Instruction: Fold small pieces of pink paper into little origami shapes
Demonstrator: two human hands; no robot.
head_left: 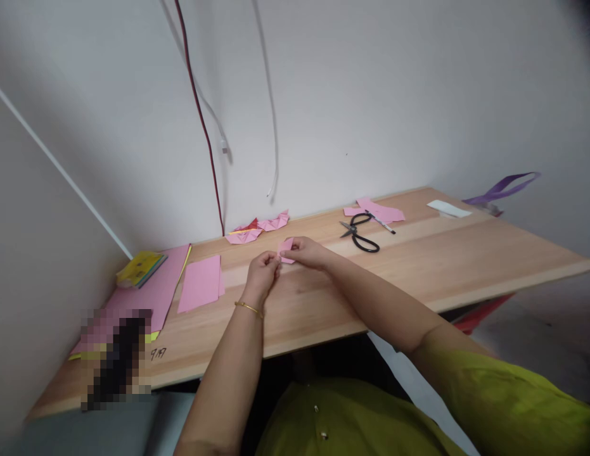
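Note:
Between my two hands, just above the wooden table [304,310], is a small folded piece of pink paper [287,247]. My right hand [305,251] pinches it from the right with thumb and fingers. On its left edge my left hand [265,271] has its fingers closed, the tips meeting the paper. Behind the hands lie folded pink paper pieces [274,222] with pleated edges, one with a red and yellow part. Left of my left hand is a small stack of pink paper sheets [199,283].
Black-handled scissors [365,244] lie to the right, beside a pen [381,222] and pink paper strips [387,211]. A white strip [449,208] and purple ribbon [506,188] are farther right. Large pink sheets [156,297] bear a yellow packet [139,268] at left. Cables [199,104] hang along the wall.

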